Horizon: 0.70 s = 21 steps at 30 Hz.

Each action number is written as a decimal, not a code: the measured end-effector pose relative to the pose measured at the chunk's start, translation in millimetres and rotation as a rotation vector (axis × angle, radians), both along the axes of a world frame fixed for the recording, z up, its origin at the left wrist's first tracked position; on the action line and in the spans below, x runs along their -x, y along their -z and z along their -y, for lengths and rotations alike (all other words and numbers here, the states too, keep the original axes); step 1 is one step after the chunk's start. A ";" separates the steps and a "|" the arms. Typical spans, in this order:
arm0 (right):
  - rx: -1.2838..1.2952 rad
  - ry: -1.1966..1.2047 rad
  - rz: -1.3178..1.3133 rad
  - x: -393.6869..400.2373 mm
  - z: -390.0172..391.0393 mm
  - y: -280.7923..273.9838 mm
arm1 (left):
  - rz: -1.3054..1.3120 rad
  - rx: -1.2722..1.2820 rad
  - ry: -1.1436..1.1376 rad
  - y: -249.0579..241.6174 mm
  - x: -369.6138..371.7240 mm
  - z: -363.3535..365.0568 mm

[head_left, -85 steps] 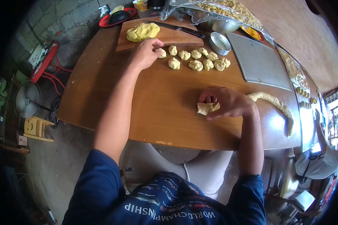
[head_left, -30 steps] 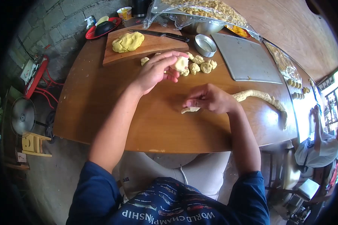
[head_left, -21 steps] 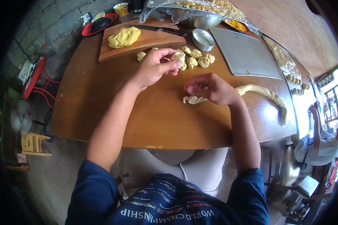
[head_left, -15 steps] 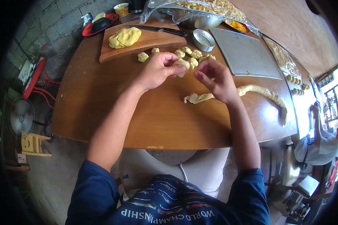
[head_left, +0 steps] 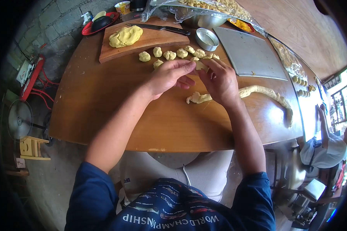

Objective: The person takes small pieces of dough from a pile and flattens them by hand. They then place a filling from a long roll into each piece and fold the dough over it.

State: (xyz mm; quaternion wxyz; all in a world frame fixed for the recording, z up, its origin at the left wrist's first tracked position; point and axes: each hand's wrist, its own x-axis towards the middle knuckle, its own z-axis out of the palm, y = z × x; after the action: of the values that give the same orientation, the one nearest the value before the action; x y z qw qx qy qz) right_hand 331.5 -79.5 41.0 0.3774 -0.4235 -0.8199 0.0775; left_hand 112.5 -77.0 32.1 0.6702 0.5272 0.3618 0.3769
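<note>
Between my two hands is a small piece of pale dough (head_left: 200, 66), over the middle of the wooden table (head_left: 150, 123). My right hand (head_left: 221, 81) pinches it between thumb and fingers. My left hand (head_left: 171, 77) is beside it, thumb stretched toward the dough and fingers apart; whether it touches the dough is hard to tell. Several small yellow dough balls (head_left: 169, 55) lie just beyond my hands. A long rope of dough (head_left: 260, 89) runs from under my right wrist to the right, its torn left end near my right hand.
A cutting board (head_left: 154, 41) bears a yellow dough lump (head_left: 125, 36) and a knife (head_left: 175, 29). Beyond the hands are a round tin (head_left: 207, 39), a metal tray (head_left: 250, 54) and a plastic-covered bowl (head_left: 206, 20). A person (head_left: 324, 150) sits at the right.
My right hand has moved up to the dough and pinches it. My left hand has loosened its pinch and spread its fingers. The view has shifted slightly.
</note>
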 end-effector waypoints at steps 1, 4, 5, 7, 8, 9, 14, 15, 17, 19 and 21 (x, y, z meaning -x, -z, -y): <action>-0.016 -0.014 -0.017 -0.5 1.3 0.1 | 0.026 0.051 0.044 0.6 0.3 -0.7; -0.005 -0.053 -0.003 -1.7 -1.3 1.6 | -0.014 -0.071 0.005 6.0 2.1 -3.8; -0.005 -0.054 -0.003 -1.5 -0.6 0.4 | -0.014 -0.071 0.004 6.7 3.8 -4.8; 0.035 -0.127 -0.067 -1.2 1.8 -5.8 | -0.098 -0.214 -0.007 5.5 5.9 -6.7; 0.036 -0.130 -0.068 -0.3 3.5 -8.0 | -0.099 -0.213 -0.010 6.7 5.0 -7.3; 0.081 -0.152 -0.081 0.9 5.8 -10.1 | -0.102 -0.247 -0.045 9.3 2.7 -7.8; 0.139 -0.104 0.019 4.6 5.3 -8.3 | -0.135 -0.314 -0.079 15.1 2.0 -9.2; 0.072 -0.065 0.075 4.1 0.0 -2.3 | -0.129 -0.267 -0.103 12.4 -1.5 -5.6; 0.008 -0.025 0.135 -1.4 -3.0 4.8 | -0.120 -0.216 -0.126 6.7 -6.6 1.1; -0.001 -0.002 0.146 -3.1 -1.9 2.2 | -0.132 -0.111 -0.116 -1.9 -8.0 6.2; -0.020 -0.012 0.180 -5.0 -1.4 3.6 | -0.195 -0.254 -0.107 12.2 -11.7 0.9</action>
State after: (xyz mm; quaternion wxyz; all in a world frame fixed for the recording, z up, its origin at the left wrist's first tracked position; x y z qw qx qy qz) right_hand 336.5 -78.1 37.3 0.3059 -0.4200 -0.8538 0.0334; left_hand 124.3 -78.0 19.9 0.5388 0.6217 0.4022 0.4018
